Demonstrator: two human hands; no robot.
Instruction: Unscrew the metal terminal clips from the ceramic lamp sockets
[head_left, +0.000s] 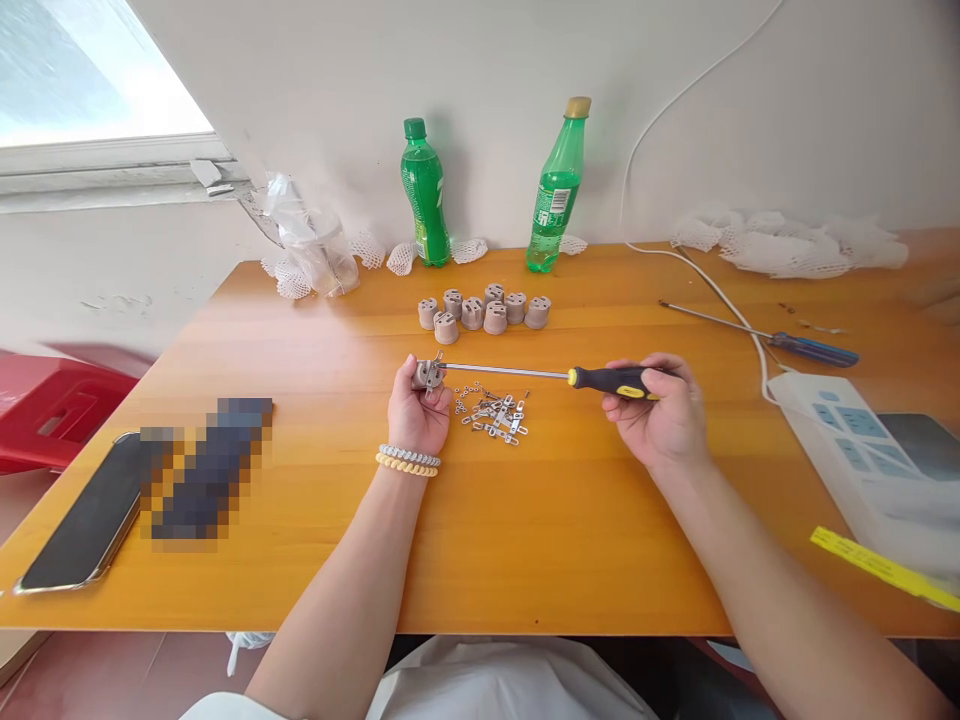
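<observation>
My left hand [418,415] is closed around a brownish-grey ceramic lamp socket [427,375] with metal strips on it, held just above the table. In my right hand [664,412] is a screwdriver [611,380] with a black and yellow handle. Its long shaft points left, and the tip reaches the socket's metal part; whether it sits in a screw is too small to tell. Beneath the shaft lies a pile of small metal brackets [504,420], with loose screws and nuts [463,395] beside it. Several similar ceramic sockets [495,317] stand grouped farther back.
Two green bottles [425,200] stand by the wall. A blue-handled screwdriver [814,348] and a white power strip [832,430] with a cable lie right. At left are a phone [82,515] and a blurred dark object [214,470]. White foam nets [795,245] line the back.
</observation>
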